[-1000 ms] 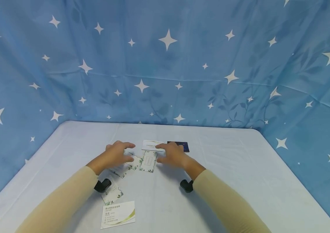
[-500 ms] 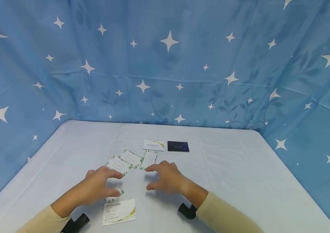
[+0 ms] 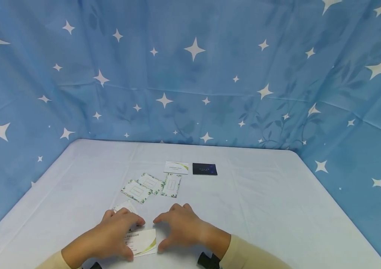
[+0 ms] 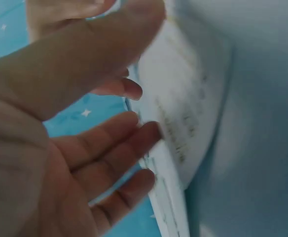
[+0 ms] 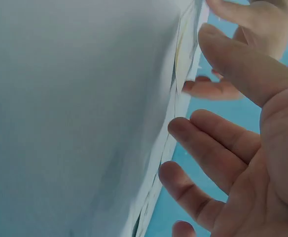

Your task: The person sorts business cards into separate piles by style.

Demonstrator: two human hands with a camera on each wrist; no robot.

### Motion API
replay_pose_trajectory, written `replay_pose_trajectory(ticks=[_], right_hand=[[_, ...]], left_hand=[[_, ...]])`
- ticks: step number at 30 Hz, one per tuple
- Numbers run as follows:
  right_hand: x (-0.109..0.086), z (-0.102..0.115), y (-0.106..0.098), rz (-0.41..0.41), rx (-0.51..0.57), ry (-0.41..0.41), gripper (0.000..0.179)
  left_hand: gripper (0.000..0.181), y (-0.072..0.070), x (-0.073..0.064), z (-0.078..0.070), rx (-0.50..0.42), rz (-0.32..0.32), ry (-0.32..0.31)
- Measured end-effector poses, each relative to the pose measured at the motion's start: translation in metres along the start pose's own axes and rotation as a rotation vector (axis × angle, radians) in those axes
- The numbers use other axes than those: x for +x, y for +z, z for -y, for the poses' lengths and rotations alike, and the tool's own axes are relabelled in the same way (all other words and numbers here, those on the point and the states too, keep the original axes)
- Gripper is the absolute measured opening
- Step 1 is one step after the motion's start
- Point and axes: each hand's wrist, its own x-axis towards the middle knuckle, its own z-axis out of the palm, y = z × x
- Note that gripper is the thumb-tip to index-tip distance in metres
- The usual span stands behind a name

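Here's our left hand (image 3: 113, 233), spread, nearer, overlapping the white card (image 3: 143, 242) at its three o'clock, long axis roughly nine-to-three; our right hand (image 3: 183, 229), spread too, has it towards nine.

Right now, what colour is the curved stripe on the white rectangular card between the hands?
Yellow-green curved stripe on the white card; best in the head view.

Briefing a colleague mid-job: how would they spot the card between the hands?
On the near side of the white table, between the left hand and right hand, lies a white card with text and a yellowish curve. The leafy cards lack that curve; its lookalike lies farther off, beside the dark card.
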Motion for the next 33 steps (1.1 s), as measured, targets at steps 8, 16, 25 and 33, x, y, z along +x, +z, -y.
replay_pose_trajectory(ticks=[8, 16, 25, 33], right_hand=[[-0.002, 0.004, 0.005, -0.005, -0.052, -0.035, 0.063], [-0.002, 0.006, 0.011, -0.060, -0.069, -0.012, 0.047], [0.000, 0.011, 0.014, -0.083, -0.153, -0.047, 0.057], [0.000, 0.012, 0.019, -0.120, -0.207, -0.063, 0.048]], left_hand=[[0.057, 0.002, 0.003, -0.005, 0.043, -0.029, 0.056], [0.050, 0.006, 0.006, -0.006, 0.035, -0.039, 0.053], [0.049, 0.007, 0.005, -0.005, 0.055, -0.055, 0.054], [0.049, 0.008, 0.005, -0.006, 0.044, -0.055, 0.037]])
